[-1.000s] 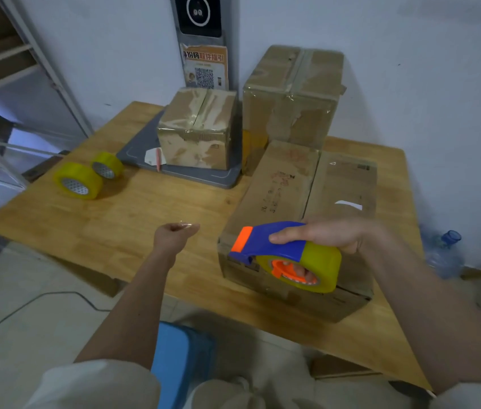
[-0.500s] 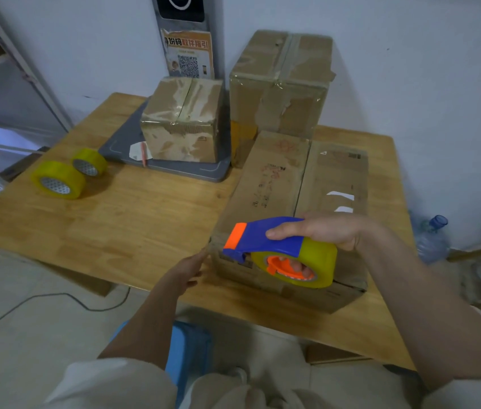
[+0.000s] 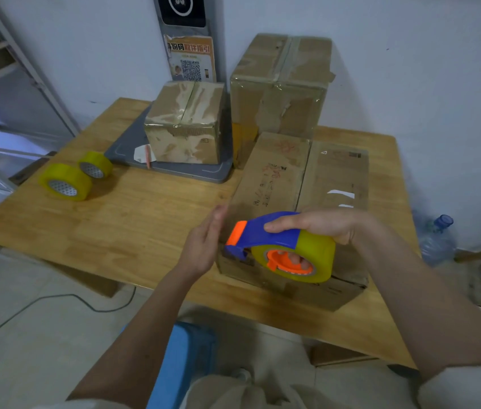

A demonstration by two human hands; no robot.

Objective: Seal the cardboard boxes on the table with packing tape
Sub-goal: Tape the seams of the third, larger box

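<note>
So two of the three boxes looked done already. The small box [image 3: 184, 122] and the tall box [image 3: 277, 84], both well beyond the fingers toward the wall, were shiny with tape over their top seams and down the sides. The small one sat on a grey tray [image 3: 171, 169].

The one left was the long flat box [image 3: 298, 178] right under the hands. Its centre seam ran away from the fingers and I couldn't see any fresh tape along it, so I'd call that one barely started.

Right hand [image 3: 319, 225] was curled round the tape dispenser [image 3: 280, 246], thumb on the blue top and the fingers [image 3: 294, 258] poking through the orange core of the yellow roll. The dispenser's orange-tipped nose sat at the near left corner of the flat box, touching or nearly touching, hard to say which.

Left hand [image 3: 204, 243] had straight fingers held together, flat up against the left side of that box, just beside the dispenser nose. My guess was it was steadying the box.

Two spare tape rolls [image 3: 75, 175] sat far to the left of the fingers on the tabletop [image 3: 133, 219]. So roughly two thirds done, with the seam of the last box left
</note>
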